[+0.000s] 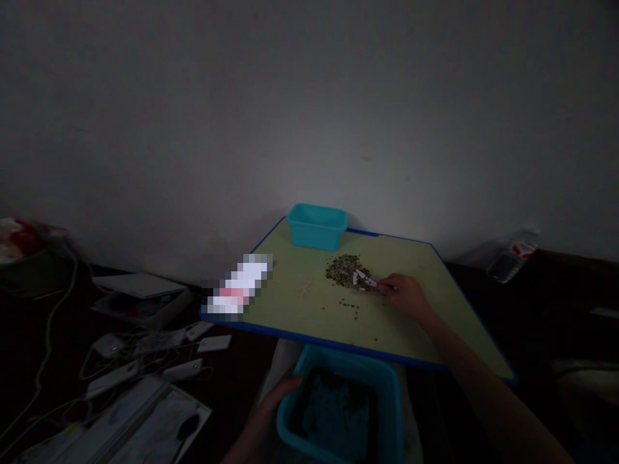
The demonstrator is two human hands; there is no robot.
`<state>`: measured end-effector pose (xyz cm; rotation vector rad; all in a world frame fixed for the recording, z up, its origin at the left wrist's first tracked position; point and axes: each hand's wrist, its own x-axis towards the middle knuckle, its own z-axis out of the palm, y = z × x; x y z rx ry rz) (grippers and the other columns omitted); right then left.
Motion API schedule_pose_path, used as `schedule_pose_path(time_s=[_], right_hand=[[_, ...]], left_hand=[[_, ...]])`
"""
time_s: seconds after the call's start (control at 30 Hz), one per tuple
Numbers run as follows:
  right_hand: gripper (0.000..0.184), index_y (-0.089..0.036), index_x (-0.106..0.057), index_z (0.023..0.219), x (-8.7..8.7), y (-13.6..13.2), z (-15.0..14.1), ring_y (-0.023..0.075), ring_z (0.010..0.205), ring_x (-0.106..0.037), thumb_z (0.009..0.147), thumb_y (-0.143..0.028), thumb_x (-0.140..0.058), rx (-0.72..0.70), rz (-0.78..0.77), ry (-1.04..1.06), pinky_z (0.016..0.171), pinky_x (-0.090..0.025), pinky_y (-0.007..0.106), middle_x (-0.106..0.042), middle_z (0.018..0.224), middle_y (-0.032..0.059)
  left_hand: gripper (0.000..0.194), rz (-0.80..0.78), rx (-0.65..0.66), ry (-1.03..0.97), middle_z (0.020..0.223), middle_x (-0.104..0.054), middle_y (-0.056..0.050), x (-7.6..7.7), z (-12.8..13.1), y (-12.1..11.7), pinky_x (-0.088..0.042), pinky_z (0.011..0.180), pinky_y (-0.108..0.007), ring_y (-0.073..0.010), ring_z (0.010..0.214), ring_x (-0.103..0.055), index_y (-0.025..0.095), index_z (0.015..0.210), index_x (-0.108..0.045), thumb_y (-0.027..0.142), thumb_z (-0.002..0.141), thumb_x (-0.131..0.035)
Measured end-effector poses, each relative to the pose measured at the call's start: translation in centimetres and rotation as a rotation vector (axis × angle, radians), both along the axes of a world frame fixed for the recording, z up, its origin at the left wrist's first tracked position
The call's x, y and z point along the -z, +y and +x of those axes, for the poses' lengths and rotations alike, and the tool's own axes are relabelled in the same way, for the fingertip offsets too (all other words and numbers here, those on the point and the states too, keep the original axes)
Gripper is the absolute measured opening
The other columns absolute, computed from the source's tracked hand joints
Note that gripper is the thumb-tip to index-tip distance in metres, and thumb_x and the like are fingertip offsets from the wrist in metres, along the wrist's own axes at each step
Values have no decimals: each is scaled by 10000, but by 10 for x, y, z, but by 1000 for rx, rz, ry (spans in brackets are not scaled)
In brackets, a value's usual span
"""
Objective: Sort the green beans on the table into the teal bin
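Observation:
My right hand [405, 293] reaches over a low green table [425, 316] with a blue edge. Its fingers are closed on a small card-like piece [363, 281] that rests against a pile of small dark grains [344, 267]. A few loose grains [352, 308] lie scattered toward the table's front. My left hand [278, 396] grips the left rim of a teal plastic tub [382, 380] held just below the table's front edge; dark contents lie inside it.
A second teal tub [316, 225] stands at the table's back edge by the wall. A small pale heap [304, 287] lies left of the grains. Cables, adapters and flat boxes [140, 361] litter the dark floor at left. A bottle [512, 254] lies at right.

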<state>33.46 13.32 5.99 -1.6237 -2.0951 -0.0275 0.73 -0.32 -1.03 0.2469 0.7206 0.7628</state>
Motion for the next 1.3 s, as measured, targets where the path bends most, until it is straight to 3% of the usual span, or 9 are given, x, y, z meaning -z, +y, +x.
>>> schedule_pose_path(time_s=[0.2,0.43,0.7,0.9,1.13,1.3], right_hand=[[239,-242,-789,917,4,-15,16,186,811,-691,877,-248,-553,-7,-3,49,764,-507,286,-761,906,44],[256,-241,-787,918,8,-46,23,199,794,-704,888,-260,-533,39,-2,98,738,-522,308,-761,926,48],[259,-238,-788,894,9,-74,22,204,731,-699,882,-308,-539,94,-10,147,656,-514,301,-764,873,50],[246,-234,-781,887,18,-108,37,228,754,-710,867,-362,-573,229,26,223,646,-527,313,-768,887,56],[255,-230,-780,905,14,-133,10,211,785,-702,899,-340,-550,149,-103,276,688,-528,294,-755,897,56],[244,-228,-784,912,6,-130,-20,187,778,-687,907,-274,-544,25,-156,308,702,-511,279,-742,864,44]], left_hand=[[755,-21,12,19,1092,-775,-211,-4,-2,-1,-447,995,-606,-449,1033,-699,86,1463,-411,362,801,-644],[715,32,16,15,1043,-792,-198,-1,3,-1,-485,961,-576,-411,996,-722,71,1476,-371,335,848,-589],[610,67,79,-99,1042,-788,-214,-32,4,-8,-453,1008,-558,-402,1057,-701,15,1415,-451,311,889,-534],[627,16,77,-75,1008,-804,-173,-32,5,-8,-456,1007,-560,-399,1037,-711,70,1436,-446,318,872,-562],[663,9,71,-86,1034,-801,-154,-29,6,-8,-451,1030,-535,-375,1084,-695,60,1467,-365,322,886,-548],[632,10,92,-80,1058,-793,-173,-20,7,-6,-474,996,-529,-383,1066,-700,36,1419,-435,355,886,-554]])
